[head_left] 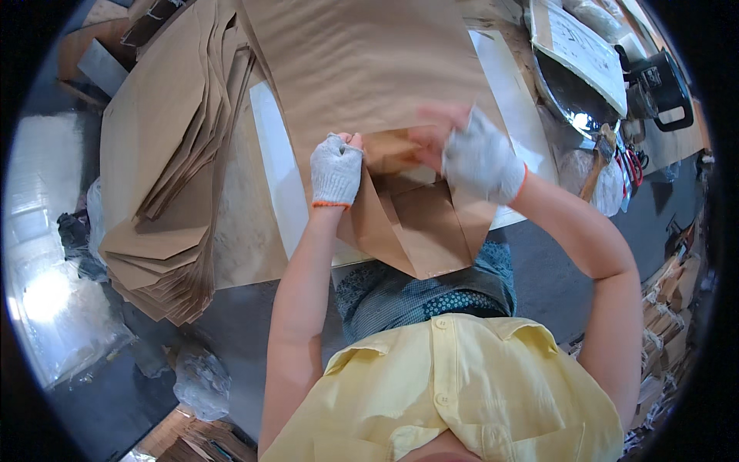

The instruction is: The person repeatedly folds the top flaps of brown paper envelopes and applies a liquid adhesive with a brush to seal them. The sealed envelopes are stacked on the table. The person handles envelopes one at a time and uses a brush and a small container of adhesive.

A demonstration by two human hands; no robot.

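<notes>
A large brown paper bag (369, 69) lies flat on the white work surface (275, 169), its folded bottom end hanging toward me over the near edge. My left hand (336, 169), in a white knit fingerless glove, pinches the left side of a folded flap. My right hand (473, 158), also gloved and blurred by motion, presses and grips the flap's right side. Both hands are on the same bag end, about a hand's width apart.
A fanned stack of flat brown paper bags (165, 177) sits at my left. At right are a shiny metal bowl (573, 104), a white printed sheet (581, 50), a black device (662, 85) and a wooden-handled tool (596, 165). Dark floor lies below.
</notes>
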